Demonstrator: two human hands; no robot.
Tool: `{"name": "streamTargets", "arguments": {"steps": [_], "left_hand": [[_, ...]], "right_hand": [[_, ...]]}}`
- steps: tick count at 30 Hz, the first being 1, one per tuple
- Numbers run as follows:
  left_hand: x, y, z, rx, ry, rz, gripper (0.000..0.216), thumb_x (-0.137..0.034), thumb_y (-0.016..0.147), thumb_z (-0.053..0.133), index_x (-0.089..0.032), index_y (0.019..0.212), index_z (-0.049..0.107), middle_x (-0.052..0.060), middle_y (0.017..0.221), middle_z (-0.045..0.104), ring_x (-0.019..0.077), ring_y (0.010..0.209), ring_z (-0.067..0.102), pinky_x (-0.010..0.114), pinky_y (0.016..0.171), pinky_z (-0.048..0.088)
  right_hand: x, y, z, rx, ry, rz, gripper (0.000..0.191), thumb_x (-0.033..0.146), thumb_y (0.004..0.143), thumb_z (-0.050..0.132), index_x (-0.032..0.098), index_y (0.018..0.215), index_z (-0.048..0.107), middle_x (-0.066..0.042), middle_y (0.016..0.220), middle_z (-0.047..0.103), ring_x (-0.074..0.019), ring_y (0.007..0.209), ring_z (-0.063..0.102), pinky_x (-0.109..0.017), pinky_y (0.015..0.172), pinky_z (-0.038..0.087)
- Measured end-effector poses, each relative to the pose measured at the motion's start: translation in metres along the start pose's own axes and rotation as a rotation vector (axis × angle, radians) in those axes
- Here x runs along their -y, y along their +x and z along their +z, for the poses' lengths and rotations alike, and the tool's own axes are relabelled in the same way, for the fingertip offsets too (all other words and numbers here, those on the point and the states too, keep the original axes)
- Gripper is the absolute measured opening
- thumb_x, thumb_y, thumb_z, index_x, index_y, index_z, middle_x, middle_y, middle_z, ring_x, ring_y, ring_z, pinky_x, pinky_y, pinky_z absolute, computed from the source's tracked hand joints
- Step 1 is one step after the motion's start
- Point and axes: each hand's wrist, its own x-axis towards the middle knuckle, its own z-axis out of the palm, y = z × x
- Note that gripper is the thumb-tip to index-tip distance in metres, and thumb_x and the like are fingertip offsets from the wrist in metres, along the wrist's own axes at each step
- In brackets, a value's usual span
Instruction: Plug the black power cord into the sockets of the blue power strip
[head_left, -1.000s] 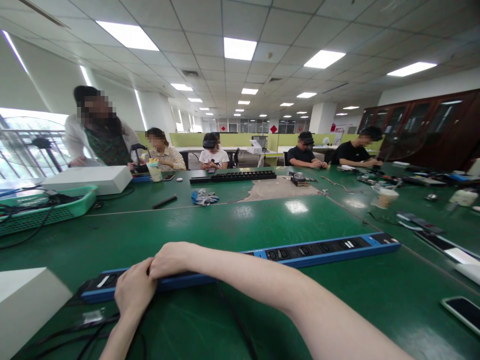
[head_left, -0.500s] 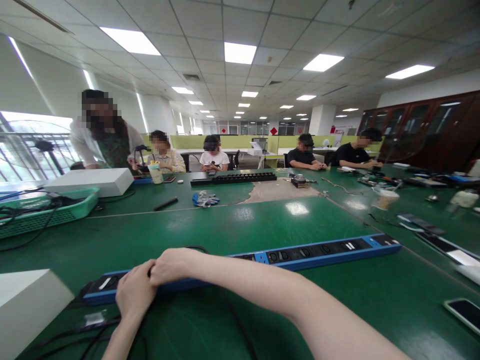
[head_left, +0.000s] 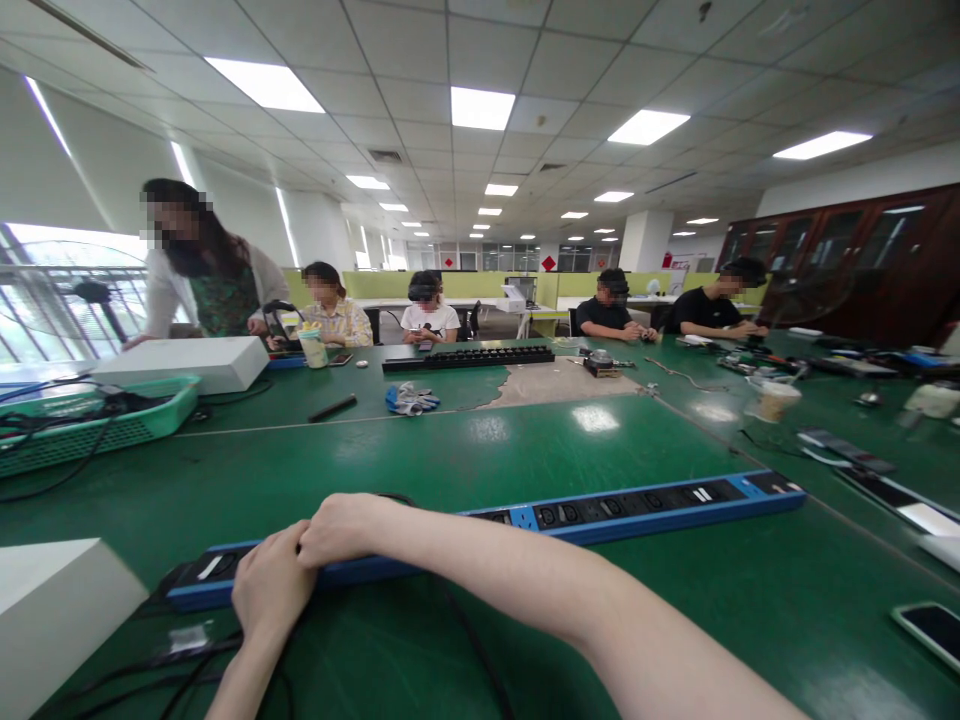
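Observation:
A long blue-and-black power strip with a row of sockets lies slantwise across the green table before me. My left hand is closed over its left part, fingers bent around the far side. Pressed up against it, my right hand is curled into a closed grip above the strip. Whatever sits inside the right hand is hidden by the knuckles. A black cable runs from under my right forearm toward the near edge, and part of a black cord shows behind the right wrist.
White boxes stand at left, near a green basket of cables. Gloves, a black rod and another black strip lie farther back. At right are a phone and a cup. Several people are across the table.
My hands and the power strip stay almost in place. The standing person at far left has turned the head and leaned to the left.

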Motion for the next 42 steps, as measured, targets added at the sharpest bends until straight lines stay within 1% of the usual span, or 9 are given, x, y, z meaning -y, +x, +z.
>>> {"name": "streamTargets", "arguments": {"steps": [6,9,13,19,28,33,36,39,42], "left_hand": [[0.012,0.004,0.016,-0.011,0.012,0.000,0.034,-0.020,0.087,0.050,-0.021,0.114,0.071,0.009,0.114,0.074,0.0280,0.111,0.062,0.039,0.099,0.040],[0.014,0.006,0.023,-0.043,0.038,-0.014,0.032,-0.026,0.090,0.049,-0.020,0.112,0.071,0.011,0.113,0.073,0.0286,0.108,0.063,0.039,0.097,0.040],[0.012,0.006,0.025,-0.104,0.043,-0.028,0.032,-0.034,0.095,0.044,-0.023,0.104,0.072,0.009,0.107,0.074,0.0279,0.103,0.064,0.038,0.092,0.040],[0.011,0.004,0.025,-0.142,-0.006,-0.009,0.030,-0.032,0.096,0.043,-0.025,0.099,0.072,0.007,0.102,0.074,0.0258,0.098,0.064,0.037,0.089,0.039],[0.012,0.005,0.027,-0.147,0.006,-0.013,0.031,-0.033,0.096,0.043,-0.025,0.100,0.073,0.007,0.102,0.074,0.0260,0.100,0.064,0.037,0.091,0.039],[0.010,0.006,0.024,-0.145,-0.005,-0.033,0.030,-0.033,0.095,0.045,-0.024,0.101,0.073,0.008,0.104,0.075,0.0267,0.100,0.064,0.038,0.091,0.038],[0.007,0.006,0.022,-0.144,-0.058,-0.036,0.029,-0.031,0.094,0.045,-0.026,0.098,0.074,0.005,0.100,0.075,0.0247,0.100,0.065,0.037,0.092,0.037],[0.005,0.005,0.019,-0.148,-0.111,-0.023,0.030,-0.028,0.094,0.045,-0.029,0.095,0.074,0.002,0.094,0.075,0.0229,0.098,0.064,0.036,0.093,0.037],[0.004,0.003,0.018,-0.155,-0.117,-0.030,0.029,-0.028,0.093,0.045,-0.029,0.095,0.074,0.002,0.094,0.075,0.0228,0.097,0.064,0.037,0.093,0.036]], "right_hand": [[-0.003,0.000,0.005,-0.034,-0.005,-0.007,0.026,0.000,0.089,0.058,0.017,0.070,0.065,-0.007,0.088,0.076,-0.0152,0.085,0.070,-0.023,0.060,0.045],[-0.017,0.002,0.009,-0.029,0.039,0.030,0.016,0.013,0.091,0.061,0.019,0.080,0.070,-0.007,0.095,0.077,-0.0178,0.087,0.071,-0.024,0.056,0.043],[-0.035,-0.002,0.011,0.008,0.068,0.103,0.017,0.028,0.094,0.059,0.021,0.087,0.073,-0.007,0.094,0.076,-0.0206,0.084,0.071,-0.025,0.050,0.040],[-0.038,-0.010,0.017,-0.011,0.029,0.142,0.023,0.029,0.097,0.053,0.022,0.091,0.074,-0.008,0.099,0.076,-0.0215,0.087,0.071,-0.027,0.053,0.040],[-0.041,-0.004,0.010,0.067,-0.022,0.114,0.021,0.029,0.099,0.054,0.023,0.097,0.074,-0.006,0.099,0.076,-0.0218,0.090,0.072,-0.028,0.055,0.039],[-0.032,-0.023,-0.005,-0.020,-0.121,0.037,0.015,0.020,0.098,0.055,0.021,0.095,0.070,-0.006,0.095,0.075,-0.0197,0.088,0.070,-0.026,0.055,0.038],[-0.036,-0.041,-0.025,-0.100,-0.132,0.097,0.012,0.021,0.099,0.056,0.023,0.101,0.067,-0.004,0.099,0.074,-0.0171,0.089,0.068,-0.025,0.056,0.037],[-0.043,-0.057,-0.038,-0.089,-0.161,0.166,0.011,0.021,0.098,0.058,0.025,0.102,0.067,-0.003,0.095,0.073,-0.0158,0.087,0.065,-0.023,0.055,0.034],[-0.041,-0.065,-0.036,-0.037,-0.148,0.125,0.010,0.020,0.095,0.063,0.025,0.100,0.069,-0.004,0.091,0.071,-0.0172,0.097,0.063,-0.024,0.052,0.030]]}}
